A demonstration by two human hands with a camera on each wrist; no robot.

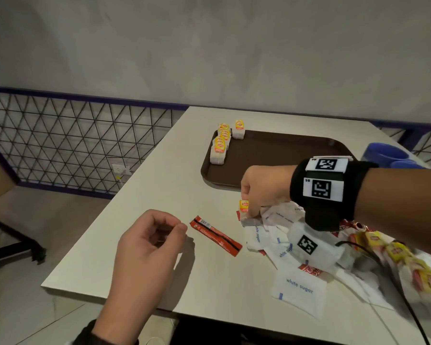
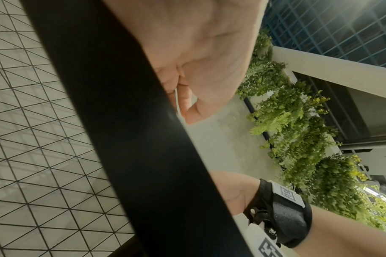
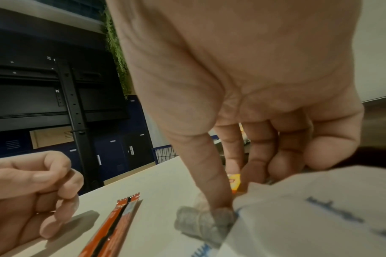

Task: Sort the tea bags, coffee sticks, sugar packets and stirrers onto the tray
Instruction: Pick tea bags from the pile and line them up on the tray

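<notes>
White table [image 1: 159,245], near edge closest. Left hand [image 1: 144,247] hovers low over near-left part, fingers loosely curled, thumb tip near index, holding nothing. Just beyond it a red coffee stick [image 1: 215,235] lies flat, diagonal. Right of that, a mixed pile: white sugar packets [image 1: 299,288], more red sticks partly buried, yellow-tagged tea bags [image 1: 396,252] at the right edge. Right hand [image 1: 261,190] reaches down at the pile's far-left edge, fingertips pinching a tea bag [image 1: 244,205] by its yellow tag area; the wrist view shows a finger on the grey pouch. Further back, brown tray [image 1: 271,155] with tea bags on tray [image 1: 222,143] grouped in its far-left corner. Blue container [image 1: 388,153] right of tray. Beyond: wire-mesh railing [image 1: 60,140], grey wall [image 1: 209,46].
</notes>
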